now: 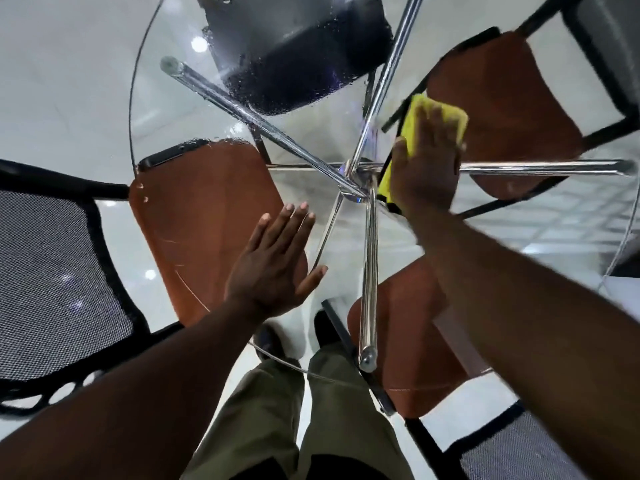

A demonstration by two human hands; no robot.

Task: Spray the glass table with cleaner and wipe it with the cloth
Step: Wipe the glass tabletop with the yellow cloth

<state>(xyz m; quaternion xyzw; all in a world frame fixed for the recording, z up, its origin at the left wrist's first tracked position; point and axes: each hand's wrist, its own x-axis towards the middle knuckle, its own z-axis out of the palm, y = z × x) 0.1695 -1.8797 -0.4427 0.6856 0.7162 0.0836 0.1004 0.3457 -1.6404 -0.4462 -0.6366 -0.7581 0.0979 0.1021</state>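
Right hand (427,164) flat, fingers straight, pressing yellow cloth (420,124) on round glass surface (166,109) right of centre. Left hand (277,261) open, flat on glass. Droplets (242,88) far side.

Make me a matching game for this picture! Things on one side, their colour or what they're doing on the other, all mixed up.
1. cloth
2. left hand
3. right hand
4. spray drops

A. flat on the bare glass table
B. yellow
C. on the far part of the glass table
D. pressing on the cloth

Pairs: 1-B, 2-A, 3-D, 4-C
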